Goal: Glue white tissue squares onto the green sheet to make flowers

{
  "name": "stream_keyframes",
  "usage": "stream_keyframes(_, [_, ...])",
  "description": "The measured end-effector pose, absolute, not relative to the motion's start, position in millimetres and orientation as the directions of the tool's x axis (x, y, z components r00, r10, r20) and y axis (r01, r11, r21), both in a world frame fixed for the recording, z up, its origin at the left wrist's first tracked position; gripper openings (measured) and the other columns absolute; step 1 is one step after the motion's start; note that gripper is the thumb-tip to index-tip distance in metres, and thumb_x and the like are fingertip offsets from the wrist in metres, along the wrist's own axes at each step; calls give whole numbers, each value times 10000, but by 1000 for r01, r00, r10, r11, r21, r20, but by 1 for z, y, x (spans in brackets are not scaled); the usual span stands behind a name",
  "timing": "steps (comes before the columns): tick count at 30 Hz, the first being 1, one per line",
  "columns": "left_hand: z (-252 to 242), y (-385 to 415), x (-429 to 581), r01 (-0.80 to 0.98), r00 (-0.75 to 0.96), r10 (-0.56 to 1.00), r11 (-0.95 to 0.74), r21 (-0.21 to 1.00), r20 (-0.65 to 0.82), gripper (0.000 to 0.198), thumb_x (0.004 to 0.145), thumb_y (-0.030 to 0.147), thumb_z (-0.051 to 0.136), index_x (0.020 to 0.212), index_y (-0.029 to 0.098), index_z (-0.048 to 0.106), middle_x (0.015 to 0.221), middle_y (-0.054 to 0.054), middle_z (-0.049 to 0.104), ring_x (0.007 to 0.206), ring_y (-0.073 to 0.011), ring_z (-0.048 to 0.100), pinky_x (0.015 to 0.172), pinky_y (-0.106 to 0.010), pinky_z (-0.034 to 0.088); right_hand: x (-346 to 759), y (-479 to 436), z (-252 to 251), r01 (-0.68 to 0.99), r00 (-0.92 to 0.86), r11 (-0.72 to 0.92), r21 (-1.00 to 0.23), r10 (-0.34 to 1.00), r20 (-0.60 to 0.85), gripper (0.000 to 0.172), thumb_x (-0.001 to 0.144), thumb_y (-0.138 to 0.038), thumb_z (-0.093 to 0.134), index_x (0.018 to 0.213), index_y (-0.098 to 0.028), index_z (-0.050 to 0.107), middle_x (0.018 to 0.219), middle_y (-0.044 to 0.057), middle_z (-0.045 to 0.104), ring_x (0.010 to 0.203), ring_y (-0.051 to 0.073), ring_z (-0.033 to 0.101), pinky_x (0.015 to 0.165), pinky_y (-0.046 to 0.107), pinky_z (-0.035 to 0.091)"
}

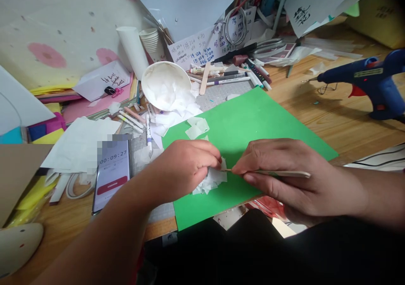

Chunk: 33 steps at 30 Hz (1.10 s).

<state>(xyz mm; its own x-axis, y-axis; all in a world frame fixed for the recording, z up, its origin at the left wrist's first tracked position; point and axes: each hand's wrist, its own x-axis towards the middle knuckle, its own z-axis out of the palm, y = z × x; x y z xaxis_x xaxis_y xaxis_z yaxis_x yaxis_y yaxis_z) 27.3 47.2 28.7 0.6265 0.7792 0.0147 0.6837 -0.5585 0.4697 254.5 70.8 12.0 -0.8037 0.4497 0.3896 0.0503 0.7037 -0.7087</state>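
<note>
A green sheet of paper (253,126) lies at the table's front edge. On it sits a small heap of torn white tissue paper (210,183). My left hand (186,164) bends over this heap, its fingers closed at a piece of the paper; the fingertips are partly hidden. From the right, my right hand (287,175) pinches a thin wooden craft stick (278,173) between thumb and fingers. The stick's tip touches the paper beside my left fingertips. Another torn paper piece (196,127) lies farther back on the green sheet.
A white paper bowl (166,86) spills tissue scraps behind the sheet. A phone (112,179) showing a timer lies left of my left arm. On the right stands a blue glue gun (363,80). Pens (257,71) and a flat wooden stick (205,79) lie at the back.
</note>
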Motion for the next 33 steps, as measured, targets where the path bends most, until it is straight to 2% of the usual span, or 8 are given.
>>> stream_keyframes(4, [27, 46, 25, 680, 631, 775, -569, 462, 27, 464, 690, 12, 389, 933, 248, 706, 1002, 5, 695, 907, -169, 649, 827, -247, 508, 251, 72, 8, 83, -842, 746, -660, 407, 355, 217, 868, -89, 428, 968, -156, 609, 798, 80, 670, 731, 161, 606, 649, 280, 461])
stream_keyframes(7, [29, 47, 22, 697, 603, 796, -556, 453, 49, 399, 735, 30, 422, 964, 244, 669, 997, -17, 653, 875, -168, 622, 786, -252, 495, 248, 73, 9, 104, -859, 729, -677, 409, 308, 223, 872, -94, 403, 952, -152, 603, 787, 82, 659, 713, 157, 593, 639, 274, 454])
stream_keyframes(12, [32, 49, 17, 762, 528, 847, -508, 400, 70, 136, 713, 125, 568, 764, 222, 649, 863, -17, 555, 812, -174, 555, 742, -281, 450, 243, 77, 14, 177, -850, 614, -769, 489, 195, 209, 869, -117, 404, 913, -167, 602, 813, 61, 655, 696, 145, 594, 631, 254, 455])
stream_keyframes(16, [32, 49, 17, 777, 525, 851, -487, 398, 16, 90, 716, 187, 602, 728, 236, 677, 844, -18, 536, 807, -182, 525, 752, -313, 423, 241, 78, 14, 190, -850, 582, -791, 500, 163, 201, 832, -86, 418, 867, -181, 592, 773, 31, 643, 658, 128, 571, 611, 236, 446])
stream_keyframes(22, [30, 48, 17, 788, 528, 849, -480, 387, -22, 143, 725, 191, 592, 779, 247, 711, 846, -17, 520, 828, -181, 509, 749, -311, 402, 242, 75, 10, 170, -832, 588, -791, 516, 205, 204, 845, -91, 413, 892, -183, 589, 785, 37, 634, 676, 129, 563, 633, 241, 436])
stream_keyframes(28, [32, 50, 18, 812, 505, 860, -443, 381, -76, 99, 738, 205, 592, 763, 226, 686, 859, -8, 510, 861, -175, 500, 795, -323, 382, 242, 74, 12, 163, -861, 641, -750, 464, 209, 183, 838, -79, 417, 863, -141, 588, 742, 51, 611, 654, 133, 553, 608, 252, 428])
stream_keyframes(33, [34, 49, 19, 834, 490, 864, -425, 353, -118, 60, 738, 228, 615, 756, 219, 672, 869, -3, 510, 883, -178, 496, 831, -359, 352, 249, 72, 4, 71, -793, 589, -805, 523, 312, 171, 886, -106, 432, 904, -138, 598, 790, 64, 640, 692, 121, 584, 624, 229, 452])
